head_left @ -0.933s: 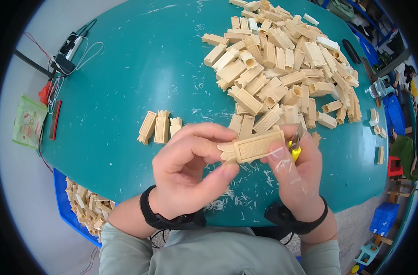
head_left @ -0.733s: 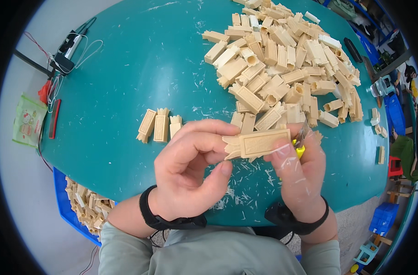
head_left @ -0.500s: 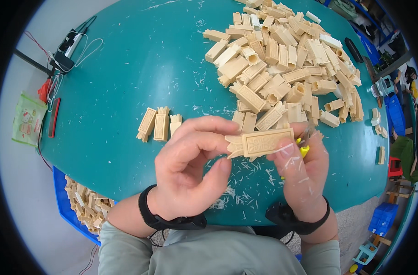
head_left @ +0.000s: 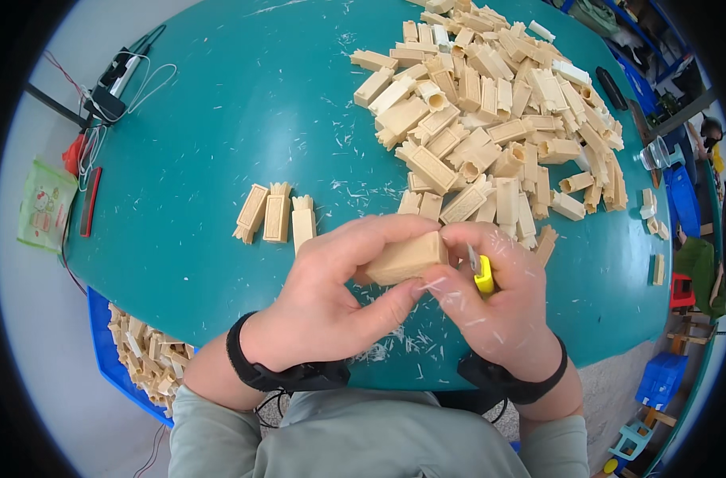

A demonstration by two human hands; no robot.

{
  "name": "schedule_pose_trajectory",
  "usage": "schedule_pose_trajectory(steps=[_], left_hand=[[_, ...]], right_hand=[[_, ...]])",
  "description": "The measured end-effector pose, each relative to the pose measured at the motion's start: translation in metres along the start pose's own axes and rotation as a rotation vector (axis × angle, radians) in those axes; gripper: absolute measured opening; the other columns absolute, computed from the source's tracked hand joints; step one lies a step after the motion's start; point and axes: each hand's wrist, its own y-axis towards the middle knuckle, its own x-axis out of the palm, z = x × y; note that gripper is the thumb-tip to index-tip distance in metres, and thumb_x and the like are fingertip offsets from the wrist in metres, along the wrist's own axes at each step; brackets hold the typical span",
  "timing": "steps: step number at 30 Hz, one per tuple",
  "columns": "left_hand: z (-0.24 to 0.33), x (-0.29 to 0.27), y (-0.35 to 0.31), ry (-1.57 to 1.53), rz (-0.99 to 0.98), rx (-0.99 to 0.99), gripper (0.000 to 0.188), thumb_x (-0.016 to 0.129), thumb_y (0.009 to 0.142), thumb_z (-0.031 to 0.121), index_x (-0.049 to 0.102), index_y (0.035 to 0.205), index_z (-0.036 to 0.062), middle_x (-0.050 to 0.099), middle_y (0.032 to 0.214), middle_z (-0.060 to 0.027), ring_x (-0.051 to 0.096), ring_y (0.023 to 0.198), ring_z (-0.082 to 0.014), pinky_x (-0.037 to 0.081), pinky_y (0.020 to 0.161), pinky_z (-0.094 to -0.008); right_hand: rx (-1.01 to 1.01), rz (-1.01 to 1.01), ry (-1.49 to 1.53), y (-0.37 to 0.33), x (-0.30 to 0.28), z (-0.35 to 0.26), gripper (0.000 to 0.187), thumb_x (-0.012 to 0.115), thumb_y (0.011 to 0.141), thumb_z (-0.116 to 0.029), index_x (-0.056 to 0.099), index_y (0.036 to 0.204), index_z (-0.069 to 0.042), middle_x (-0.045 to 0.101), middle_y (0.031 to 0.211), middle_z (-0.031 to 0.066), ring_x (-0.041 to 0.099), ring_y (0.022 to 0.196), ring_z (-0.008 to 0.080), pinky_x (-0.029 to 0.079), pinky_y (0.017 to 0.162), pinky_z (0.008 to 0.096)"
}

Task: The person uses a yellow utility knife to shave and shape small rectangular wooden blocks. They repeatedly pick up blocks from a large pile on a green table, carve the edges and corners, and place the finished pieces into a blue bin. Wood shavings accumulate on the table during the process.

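Over the near part of the green table, my left hand [head_left: 331, 279] is closed round a beige moulded plastic piece [head_left: 407, 259], a square block whose plain end points to the right. Fingertips of my right hand [head_left: 498, 295] touch that right end. Tucked in the same right hand is a utility knife [head_left: 483, 275] with a yellow body and a short metal blade pointing up. White shavings cling to the right hand's skin. Just beyond my left hand stand three similar pieces [head_left: 276, 213] in a loose row, toothed ends away or toward me.
A large heap of beige pieces [head_left: 482, 103] covers the table's far right. White shavings [head_left: 407, 342] lie near the table's front edge. A blue bin [head_left: 108, 350] full of pieces stands at lower left. A power strip [head_left: 120, 76] with cables lies at the left edge.
The piece has been turned from its patterned face to its plain end and sits further left in my left hand. My right hand has moved left, knife still held.
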Motion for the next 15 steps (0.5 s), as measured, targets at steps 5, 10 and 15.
schedule_pose_trajectory(steps=[5, 10, 15], left_hand=[[-0.011, -0.007, 0.007, 0.176, 0.122, 0.3, 0.033, 0.062, 0.076, -0.001, 0.053, 0.107, 0.0006, 0.058, 0.103, -0.011, 0.055, 0.093, -0.0158, 0.044, 0.08, -0.0274], [-0.01, -0.006, 0.001, 0.003, 0.158, 0.309, 0.034, 0.061, 0.078, 0.002, 0.045, 0.108, 0.0021, 0.054, 0.102, -0.0118, 0.052, 0.091, -0.0162, 0.042, 0.078, -0.028], [-0.011, -0.003, 0.003, 0.138, 0.269, 0.442, 0.036, 0.065, 0.072, 0.0, 0.048, 0.104, -0.0008, 0.054, 0.098, -0.0117, 0.052, 0.087, -0.0173, 0.042, 0.074, -0.0269]], right_hand=[[0.07, 0.011, 0.124, -0.002, -0.005, -0.008, 0.02, 0.061, 0.083, -0.02, 0.054, 0.089, -0.002, 0.057, 0.072, 0.009, 0.054, 0.059, 0.0166, 0.044, 0.055, 0.0272], [0.011, -0.063, -0.02, -0.003, -0.002, -0.009, 0.02, 0.057, 0.086, -0.022, 0.053, 0.082, -0.003, 0.053, 0.064, 0.011, 0.053, 0.053, 0.0235, 0.042, 0.049, 0.0305], [0.01, -0.079, -0.086, -0.002, -0.002, -0.014, 0.022, 0.06, 0.085, -0.022, 0.054, 0.077, -0.002, 0.051, 0.062, 0.0121, 0.051, 0.05, 0.0272, 0.041, 0.046, 0.0326]])
